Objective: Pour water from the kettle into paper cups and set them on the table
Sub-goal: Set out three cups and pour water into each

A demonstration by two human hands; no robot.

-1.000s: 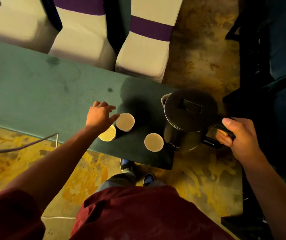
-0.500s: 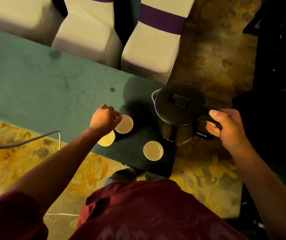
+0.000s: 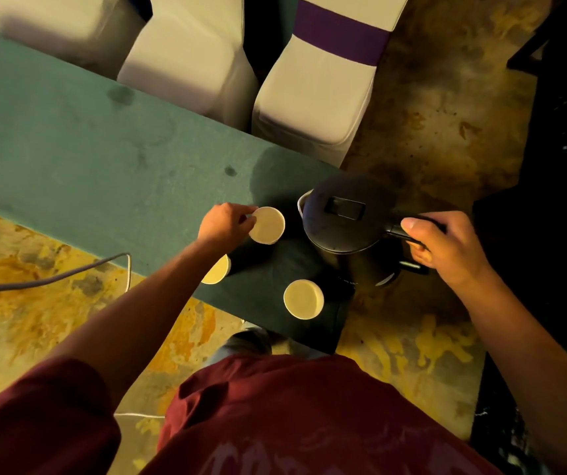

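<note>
A dark kettle [image 3: 340, 224] with its lid closed hangs over the right end of the green table [image 3: 69, 166]. My right hand [image 3: 443, 248] is wrapped around its handle. Three paper cups stand near the table's front edge. My left hand [image 3: 224, 222] grips the far cup [image 3: 267, 225] by its left rim, just left of the kettle's spout. A second cup [image 3: 216, 270] is partly hidden under my left forearm. The third cup [image 3: 303, 299] stands alone near the table's corner, below the kettle.
White-covered chairs [image 3: 313, 97] with purple bands line the far side of the table. A grey cable [image 3: 45, 279] runs along the floor at the left. Dark furniture [image 3: 556, 132] fills the right side. My shoes show under the table's front edge.
My right hand has carried the kettle left and toward the far cup. My left hand has moved from above the two left cups onto the far cup's rim.
</note>
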